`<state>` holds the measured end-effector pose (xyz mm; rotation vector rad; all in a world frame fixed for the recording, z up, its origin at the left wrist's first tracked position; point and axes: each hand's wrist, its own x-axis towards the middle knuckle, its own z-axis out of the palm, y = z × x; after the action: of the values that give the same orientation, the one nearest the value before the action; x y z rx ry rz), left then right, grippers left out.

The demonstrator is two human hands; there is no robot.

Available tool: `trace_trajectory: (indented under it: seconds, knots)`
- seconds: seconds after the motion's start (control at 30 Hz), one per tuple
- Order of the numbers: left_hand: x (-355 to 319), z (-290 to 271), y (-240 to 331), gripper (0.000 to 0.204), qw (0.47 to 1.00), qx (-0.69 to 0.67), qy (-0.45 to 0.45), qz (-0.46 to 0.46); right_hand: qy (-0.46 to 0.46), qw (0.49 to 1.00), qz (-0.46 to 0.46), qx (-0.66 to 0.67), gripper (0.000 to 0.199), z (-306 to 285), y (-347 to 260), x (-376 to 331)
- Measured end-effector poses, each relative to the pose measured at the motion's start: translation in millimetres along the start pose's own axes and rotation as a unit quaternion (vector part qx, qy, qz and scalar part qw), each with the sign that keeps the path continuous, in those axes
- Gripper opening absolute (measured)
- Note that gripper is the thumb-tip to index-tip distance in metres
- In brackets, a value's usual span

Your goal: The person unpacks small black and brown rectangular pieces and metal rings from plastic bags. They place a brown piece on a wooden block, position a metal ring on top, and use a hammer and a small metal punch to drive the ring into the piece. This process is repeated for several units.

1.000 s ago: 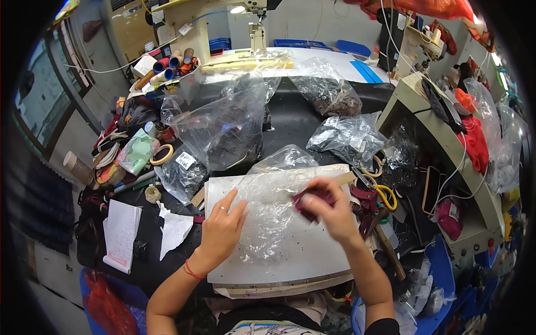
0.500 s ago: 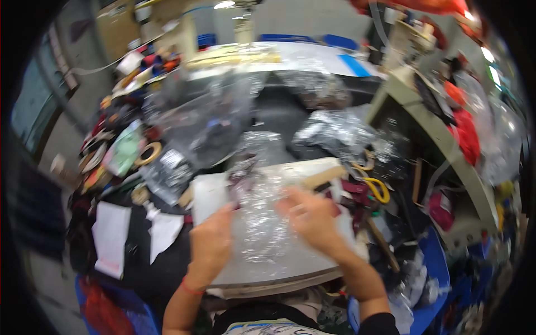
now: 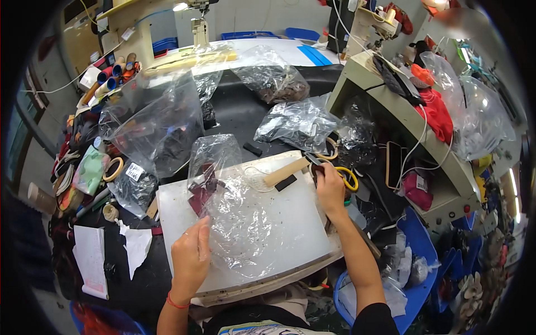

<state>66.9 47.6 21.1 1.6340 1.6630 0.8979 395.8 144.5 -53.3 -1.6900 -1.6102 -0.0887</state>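
Note:
A clear plastic bag (image 3: 245, 234) lies spread on a white board (image 3: 301, 234), with dark red pieces (image 3: 202, 192) inside its far left part. My left hand (image 3: 190, 254) is at the bag's left edge, its fingers pressed together at the plastic. At the board's far right corner, my right hand (image 3: 330, 190) is closed around a dark slim object, mostly hidden by the fingers. Beside that hand is a yellow loop handle (image 3: 350, 178). A flat wooden strip (image 3: 286, 172) and a small black piece (image 3: 286, 183) lie on the board near the bag.
Clear bags (image 3: 296, 125) with dark contents lie beyond the board. Rolls of tape (image 3: 113, 169) and clutter crowd the left side, near white paper (image 3: 90, 259). A blue bin (image 3: 416, 279) with plastic stands at the lower right, below a beige machine stand (image 3: 413, 125).
My right hand has left the bag and moved right to the board's far corner, closing on a dark object. The bag now lies flatter. My left hand stays at its left side.

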Motion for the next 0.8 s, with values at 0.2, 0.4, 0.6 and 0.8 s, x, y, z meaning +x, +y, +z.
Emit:
trace_trajectory:
  seconds: [0.2,0.4,0.6,0.8]
  knots:
    - [4,-1,-10,0.026,0.987,0.076,0.081,0.117,0.038,0.964,0.091,0.247,0.015,-39,-63,29]
    - [11,2,-2,0.029,0.972,0.107,0.121,0.17,-0.397,0.853,-0.186,0.283,0.022,2,-173,-16]
    - [-4,11,8,0.038,0.976,0.021,0.124,0.176,-0.107,0.954,-0.115,0.254,0.024,66,-216,-12]
    - [-6,-6,-2,0.039,0.984,-0.019,0.128,0.126,-0.217,0.957,-0.053,0.185,0.032,-35,-132,15]
